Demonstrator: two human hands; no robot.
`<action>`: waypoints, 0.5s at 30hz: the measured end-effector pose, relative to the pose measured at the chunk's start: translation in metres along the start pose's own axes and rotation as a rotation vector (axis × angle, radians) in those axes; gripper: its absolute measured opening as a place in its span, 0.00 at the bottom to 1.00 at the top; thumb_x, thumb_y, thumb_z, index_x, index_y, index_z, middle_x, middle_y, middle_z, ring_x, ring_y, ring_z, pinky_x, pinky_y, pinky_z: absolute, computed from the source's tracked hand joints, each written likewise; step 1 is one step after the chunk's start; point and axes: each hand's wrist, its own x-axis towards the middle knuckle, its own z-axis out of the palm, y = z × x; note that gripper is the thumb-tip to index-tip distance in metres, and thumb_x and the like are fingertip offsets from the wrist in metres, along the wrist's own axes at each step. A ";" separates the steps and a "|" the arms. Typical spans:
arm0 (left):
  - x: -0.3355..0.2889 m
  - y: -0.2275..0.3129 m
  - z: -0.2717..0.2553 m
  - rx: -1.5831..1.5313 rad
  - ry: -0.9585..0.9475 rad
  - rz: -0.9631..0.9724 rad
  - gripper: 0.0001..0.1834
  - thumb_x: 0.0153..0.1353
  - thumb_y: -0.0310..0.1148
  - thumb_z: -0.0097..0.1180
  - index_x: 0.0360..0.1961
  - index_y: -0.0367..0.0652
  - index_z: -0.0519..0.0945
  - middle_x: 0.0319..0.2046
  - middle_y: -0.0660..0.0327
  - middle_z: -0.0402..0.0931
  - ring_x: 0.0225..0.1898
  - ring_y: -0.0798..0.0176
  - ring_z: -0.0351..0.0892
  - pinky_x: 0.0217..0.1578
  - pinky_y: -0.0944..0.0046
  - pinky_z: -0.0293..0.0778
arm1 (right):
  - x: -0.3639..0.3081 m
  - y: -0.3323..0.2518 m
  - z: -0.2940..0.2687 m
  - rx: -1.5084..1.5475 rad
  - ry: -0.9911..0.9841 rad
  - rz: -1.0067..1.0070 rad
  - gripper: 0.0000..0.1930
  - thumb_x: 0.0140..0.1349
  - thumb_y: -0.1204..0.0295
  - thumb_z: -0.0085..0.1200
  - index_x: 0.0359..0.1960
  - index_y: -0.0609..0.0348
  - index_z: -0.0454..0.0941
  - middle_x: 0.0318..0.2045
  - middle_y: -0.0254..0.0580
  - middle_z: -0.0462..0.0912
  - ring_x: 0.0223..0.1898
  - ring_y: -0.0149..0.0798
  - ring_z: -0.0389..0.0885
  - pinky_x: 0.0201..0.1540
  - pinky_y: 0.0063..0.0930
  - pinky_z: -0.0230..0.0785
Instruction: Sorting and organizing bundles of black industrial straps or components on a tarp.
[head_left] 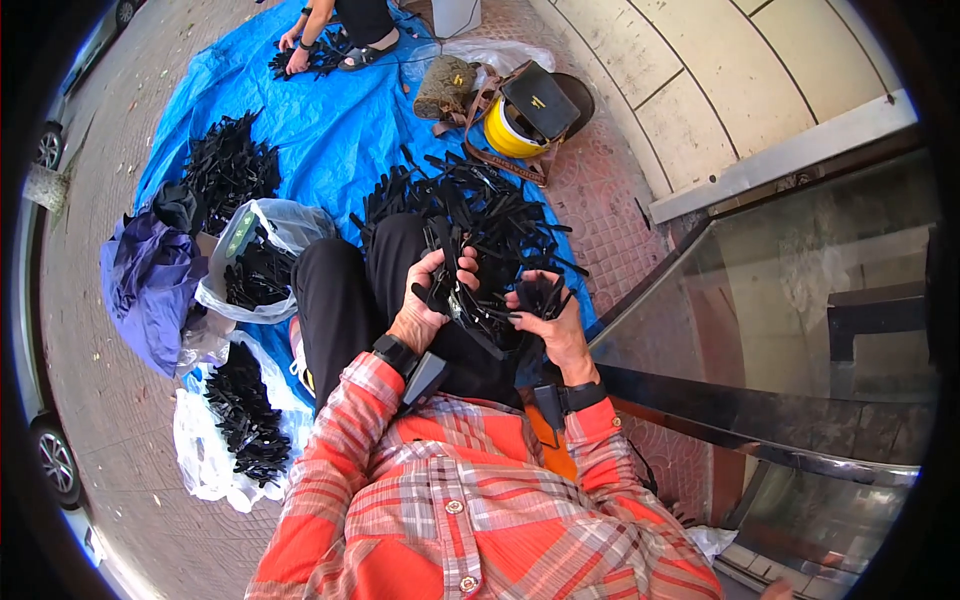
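My left hand (432, 295) is closed around a bunch of black strips (462, 300), with their ends sticking out between and below the fingers. To its right, my right hand (550, 318) has its fingers curled round more black strips (541, 294). Both hands are held above my lap, a short gap apart. Just beyond them a large loose heap of the same black strips (470, 205) lies on the blue tarp (330, 130). What exactly the strips are is too small to tell.
At left stand a clear bag (285, 225) of black pieces, a purple cloth bundle (150, 285) and a white bag (195, 440) under another pile. Another person's hands (295, 50) work at the far end. A yellow bucket (508, 135) sits beyond; a glass case (760, 300) borders the right.
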 end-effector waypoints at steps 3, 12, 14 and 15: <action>-0.003 -0.004 0.006 -0.116 0.008 -0.051 0.16 0.59 0.32 0.49 0.44 0.31 0.70 0.32 0.55 0.72 0.32 0.60 0.74 0.35 0.64 0.75 | 0.000 -0.002 0.010 -0.128 -0.120 -0.114 0.30 0.45 0.85 0.63 0.52 0.62 0.68 0.37 0.42 0.81 0.43 0.33 0.80 0.48 0.24 0.70; -0.017 -0.016 0.005 0.025 0.046 -0.108 0.15 0.58 0.33 0.45 0.44 0.35 0.69 0.33 0.56 0.75 0.32 0.60 0.78 0.34 0.55 0.78 | 0.006 -0.019 0.038 -0.441 -0.431 -0.371 0.26 0.45 0.84 0.64 0.49 0.58 0.72 0.40 0.40 0.81 0.50 0.35 0.78 0.57 0.27 0.66; -0.017 -0.015 0.002 -0.053 -0.004 -0.169 0.16 0.58 0.33 0.45 0.44 0.35 0.68 0.33 0.55 0.75 0.33 0.57 0.78 0.35 0.55 0.79 | 0.002 -0.025 0.043 -0.460 -0.434 -0.341 0.26 0.44 0.84 0.64 0.48 0.56 0.74 0.38 0.38 0.81 0.46 0.36 0.79 0.56 0.29 0.66; -0.018 -0.014 0.002 -0.098 0.047 -0.193 0.16 0.58 0.33 0.45 0.44 0.34 0.68 0.33 0.54 0.74 0.33 0.56 0.78 0.36 0.55 0.79 | 0.003 -0.025 0.044 -0.555 -0.434 -0.513 0.26 0.43 0.84 0.64 0.48 0.56 0.75 0.37 0.37 0.81 0.44 0.37 0.79 0.54 0.29 0.67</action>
